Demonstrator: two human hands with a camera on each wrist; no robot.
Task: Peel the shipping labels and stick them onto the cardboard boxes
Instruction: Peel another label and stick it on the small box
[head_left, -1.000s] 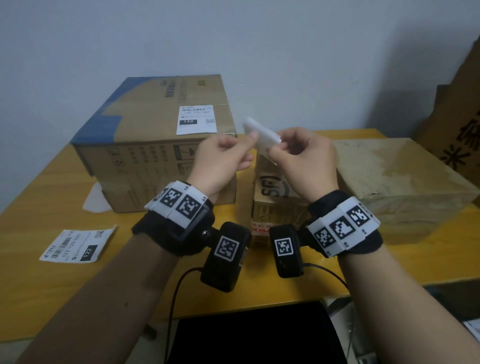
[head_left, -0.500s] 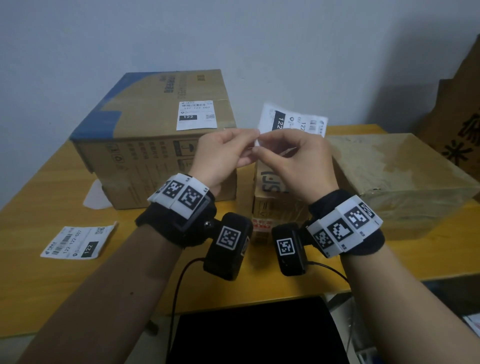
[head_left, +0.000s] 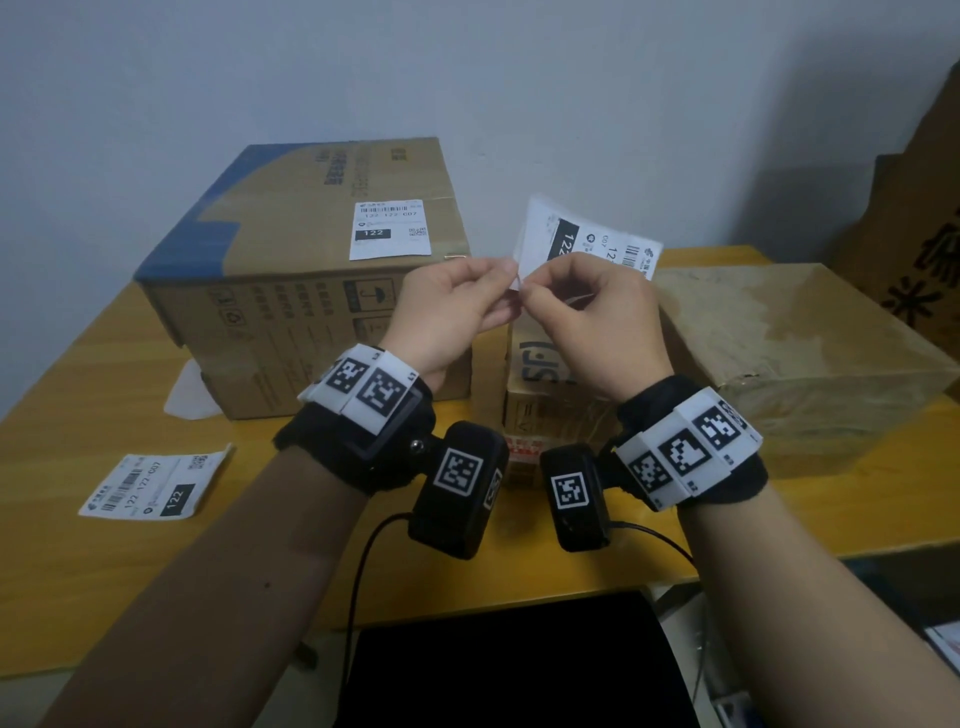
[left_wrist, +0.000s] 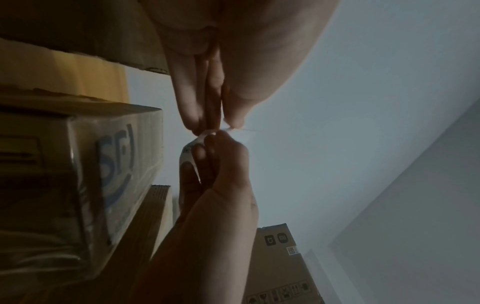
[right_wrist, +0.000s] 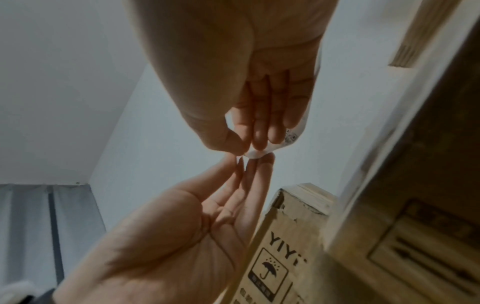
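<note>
1. Looking from the head view, the left hand and right hand meet above the table, each pinching the near corner of a shipping label held in the air, printed face toward the camera.
2. Only this view shows the whole layout: a big box at far left with a stuck label on its top, a small box under the hands, a taped box at right, and a spare label lying flat at near left, well apart from the boxes.
3. All the boxes are closed, so their contents cannot be told.
4. Bare tabletop lies between the spare label and the near edge; the taped box sits close to the right edge.
5. From the left wrist view, the left hand's fingertips press tight on a thin white corner, meeting the right hand; the small box fills the left side.
6. From the right wrist view, the right thumb and fingers nip the curled label corner, and the left hand's fingertips touch it from below with the palm open to the camera.
</note>
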